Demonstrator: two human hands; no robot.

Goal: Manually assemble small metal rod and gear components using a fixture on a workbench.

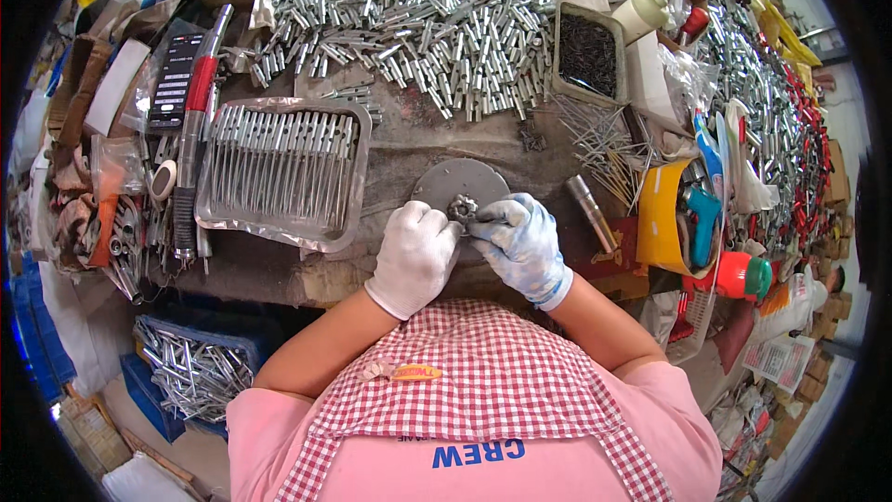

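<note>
My left hand (pixel 415 256), in a white glove, is closed with its fingertips pinched beside a small dark metal piece with a knobbly, ring-like outline (pixel 462 207). From the other side my right hand (pixel 522 246), in a blue-stained white glove, pinches the same piece. Its exact kind is too small to make out, and the fingers cover part of it. Just beyond the fingertips lies a round grey disc (pixel 459 172) on the bench, partly hidden by both hands. A metal cylinder with a brownish end (pixel 592 214) rests to the right of my right hand.
A metal tray (pixel 360 177) of lined-up metal rods lies to the left. Heaped metal tubes (pixel 437 19) cover the far bench. At the right stand a bin of dark pins (pixel 588 54), scattered thin sticks (pixel 609 153) and a yellow holder (pixel 662 214) with a teal-handled tool.
</note>
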